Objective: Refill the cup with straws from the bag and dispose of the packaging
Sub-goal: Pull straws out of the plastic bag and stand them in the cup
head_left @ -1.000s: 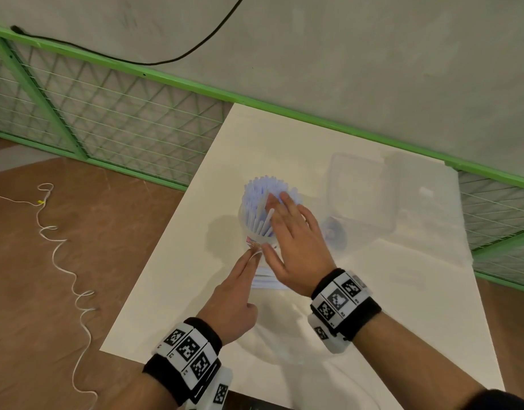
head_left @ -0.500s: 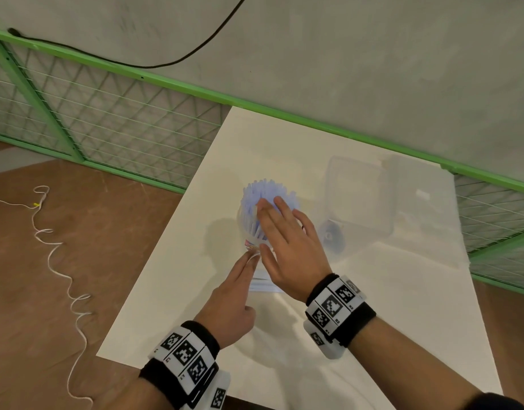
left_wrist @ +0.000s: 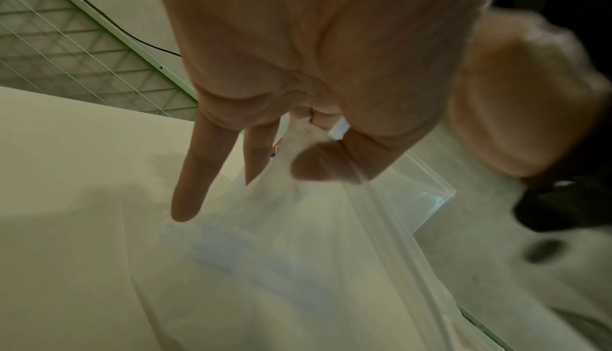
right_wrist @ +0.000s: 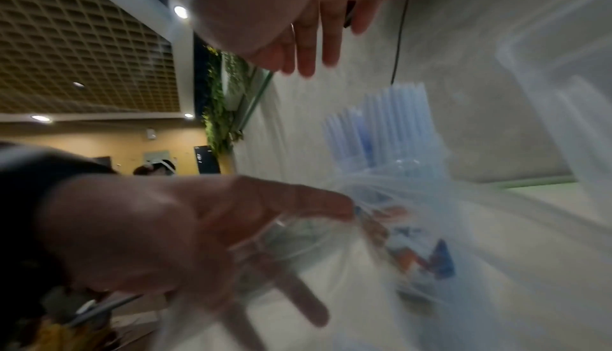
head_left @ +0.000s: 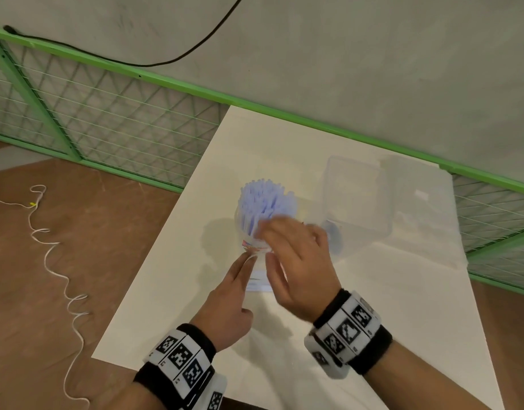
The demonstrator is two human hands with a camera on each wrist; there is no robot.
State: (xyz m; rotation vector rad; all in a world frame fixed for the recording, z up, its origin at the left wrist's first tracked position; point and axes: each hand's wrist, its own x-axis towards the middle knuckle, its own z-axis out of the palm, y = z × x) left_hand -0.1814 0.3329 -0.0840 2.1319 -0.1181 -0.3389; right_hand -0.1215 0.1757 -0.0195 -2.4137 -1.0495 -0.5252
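A clear cup (head_left: 254, 243) packed with pale blue straws (head_left: 263, 202) stands upright on the white table (head_left: 177, 291). The clear plastic bag (left_wrist: 298, 252) hangs around the cup's near side and spreads flat on the table toward me. My left hand (head_left: 249, 258) pinches the bag's film just below the cup, thumb (left_wrist: 326, 164) against the plastic, two fingers stretched out. My right hand (head_left: 284, 241) hovers blurred beside the cup's right, fingers (right_wrist: 308, 50) straight and holding nothing. The straws (right_wrist: 390, 126) rise above the bunched bag (right_wrist: 414, 239) in the right wrist view.
A clear plastic box (head_left: 355, 202) stands right of the cup, a clear sheet-like piece (head_left: 417, 208) beyond it. A green mesh fence (head_left: 106, 128) runs behind the table. A white cord (head_left: 47, 261) lies on the brown floor to the left.
My right hand has come off the straw tops and drawn back to the right, now blurred. The left hand keeps its pinch on the bag. The cup stays put.
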